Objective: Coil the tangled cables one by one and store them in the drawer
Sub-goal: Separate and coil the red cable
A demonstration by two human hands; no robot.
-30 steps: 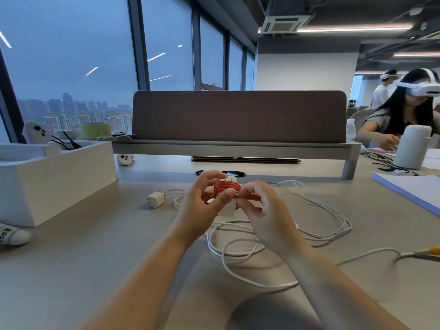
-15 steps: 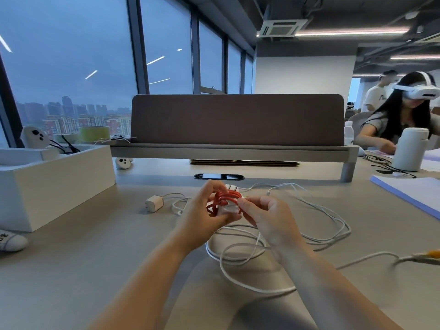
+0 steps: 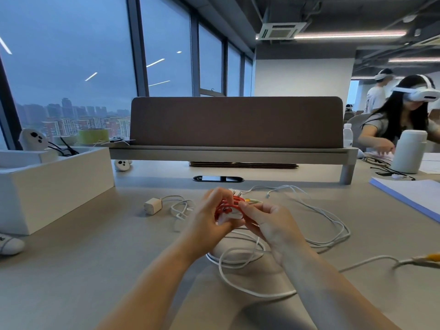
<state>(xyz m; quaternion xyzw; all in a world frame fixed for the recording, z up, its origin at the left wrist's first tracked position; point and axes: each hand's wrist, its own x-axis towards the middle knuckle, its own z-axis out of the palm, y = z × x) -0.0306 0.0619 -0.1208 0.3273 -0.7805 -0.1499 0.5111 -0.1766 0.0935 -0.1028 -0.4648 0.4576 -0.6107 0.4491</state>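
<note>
A small coil of red cable (image 3: 229,205) with a white plug block sits between my two hands above the desk. My left hand (image 3: 210,216) wraps around the coil from the left. My right hand (image 3: 271,225) pinches the cable's end at the coil's right side. Under and around my hands several white cables (image 3: 321,225) lie in loose tangled loops on the grey desk (image 3: 83,258). A white charger block (image 3: 152,206) with its own thin cable rests to the left. Another white cable with a yellow tip (image 3: 428,257) runs off at the right edge.
A white open box (image 3: 54,184) stands at the left with a white controller (image 3: 32,139) behind it; another controller (image 3: 9,244) lies at the near left. A brown divider (image 3: 235,122) on a shelf crosses the back. A person in a headset (image 3: 404,115), a white canister (image 3: 407,151) and papers (image 3: 414,196) are at the right.
The camera has tilted so the hands sit lower in view. My hands stay on the red coil, with my right fingers shifting along its right side.
</note>
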